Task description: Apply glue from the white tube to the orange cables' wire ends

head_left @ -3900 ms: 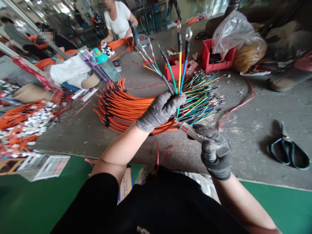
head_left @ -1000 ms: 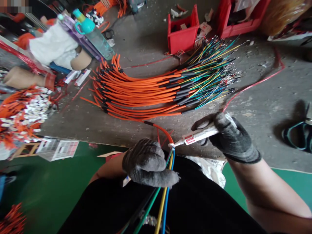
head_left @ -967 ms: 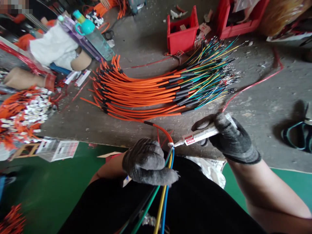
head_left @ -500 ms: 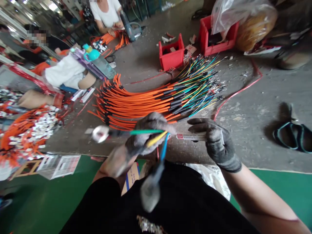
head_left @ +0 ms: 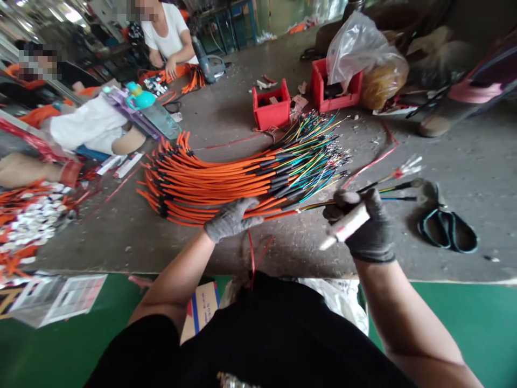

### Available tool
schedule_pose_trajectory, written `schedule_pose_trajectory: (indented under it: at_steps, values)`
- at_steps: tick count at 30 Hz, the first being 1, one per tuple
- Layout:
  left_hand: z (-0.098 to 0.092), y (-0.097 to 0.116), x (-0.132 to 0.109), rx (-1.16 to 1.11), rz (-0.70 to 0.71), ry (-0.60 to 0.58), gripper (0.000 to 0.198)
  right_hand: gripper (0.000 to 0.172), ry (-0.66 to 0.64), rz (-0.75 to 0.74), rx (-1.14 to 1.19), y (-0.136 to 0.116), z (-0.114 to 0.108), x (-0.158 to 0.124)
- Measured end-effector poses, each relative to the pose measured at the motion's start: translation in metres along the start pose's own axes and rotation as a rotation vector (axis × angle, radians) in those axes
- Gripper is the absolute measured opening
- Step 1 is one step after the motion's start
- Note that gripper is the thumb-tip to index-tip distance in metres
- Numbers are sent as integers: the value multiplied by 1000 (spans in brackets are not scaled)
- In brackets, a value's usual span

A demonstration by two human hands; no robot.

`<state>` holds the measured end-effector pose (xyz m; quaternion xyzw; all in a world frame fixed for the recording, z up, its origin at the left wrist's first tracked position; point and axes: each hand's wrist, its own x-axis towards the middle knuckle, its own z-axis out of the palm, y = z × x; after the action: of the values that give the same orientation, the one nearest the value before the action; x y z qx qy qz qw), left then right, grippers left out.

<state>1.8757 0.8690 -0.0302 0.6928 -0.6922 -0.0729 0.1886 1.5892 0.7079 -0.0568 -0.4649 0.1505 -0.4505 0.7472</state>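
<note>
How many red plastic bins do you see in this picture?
2. The smaller red plastic bin stands just beyond the bundle of wires; the larger red plastic bin stands to its right, under a clear plastic bag. Others may be hidden.

Wire bundle (head_left: 226, 186) on floor (head_left: 476, 161), mid-frame.
Scissors (head_left: 451, 231) to R, bin (head_left: 271, 110) behind, water bottle (head_left: 159, 121) to L.

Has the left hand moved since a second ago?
Yes: judged against the green floor, the left hand has moved forward, away from the person, from above the floor's edge to the orange cable bundle.
</note>
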Motion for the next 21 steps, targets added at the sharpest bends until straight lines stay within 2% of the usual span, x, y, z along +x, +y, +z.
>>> schedule_pose_trajectory:
  at_steps: [2,4,7,9,11,14,17,19,21]
  values:
    - [11,-21,-28,162,-110,-84,45,34,34,42,246,1,4,-2]
    - [19,-31,-48,239,-165,-136,35,27,78,57,433,0,9,-4]
    - [24,-27,-52,215,-134,-178,22,27,94,45,484,0,15,-8]
    - [23,-17,-38,78,-42,-193,19,28,86,60,490,0,16,-11]
    - [20,-3,-14,-105,81,-216,20,30,81,79,501,0,16,-14]
    - [18,20,25,-296,227,-281,35,32,94,75,503,-1,13,-21]
    - [21,34,51,-377,200,-306,31,33,132,51,498,-4,10,-27]
    - [26,37,56,-351,171,-315,22,34,157,48,500,-4,9,-29]
    - [31,35,54,-293,181,-303,21,34,166,54,508,-3,8,-30]
